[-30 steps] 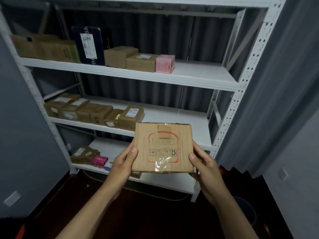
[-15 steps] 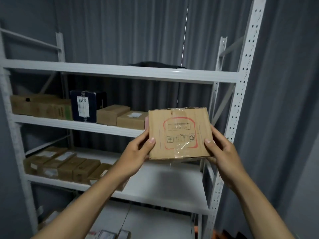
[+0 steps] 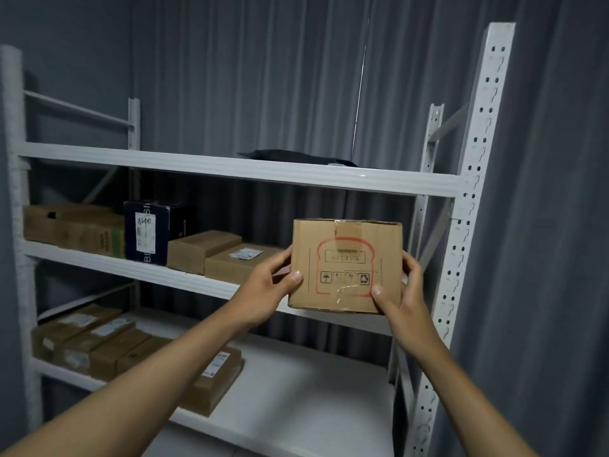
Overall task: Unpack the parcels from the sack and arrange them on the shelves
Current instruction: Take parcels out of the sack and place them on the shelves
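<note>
A brown cardboard parcel [image 3: 346, 267] with a red toast-shaped outline, handling symbols and clear tape on its near face is held upright in both hands, in front of the right end of the white metal shelving unit [image 3: 237, 166] at the level of its second shelf [image 3: 184, 275]; whether its underside touches the shelf's front edge cannot be told. The left hand [image 3: 268, 290] grasps the parcel's left side, thumb pressed flat on the near face near the lower left corner, the other fingers [image 3: 280, 258] curled round the left edge behind. The right hand [image 3: 403, 291] grasps the right side in the same way, thumb on the near face by the lower right corner, fingers wrapped over the right edge. On that second shelf, left of the parcel, stand a flat brown box with a white label [image 3: 242, 262], another brown box [image 3: 201, 249], a dark blue box with a white label [image 3: 150, 230] and long brown cartons [image 3: 75, 229] at the far left end. The shelf below carries a row of labelled brown parcels [image 3: 99, 341] along its left half. A dark flat package [image 3: 296, 156] lies on the top shelf towards the right. Grey curtains [image 3: 543, 225] hang behind and to the right.
</note>
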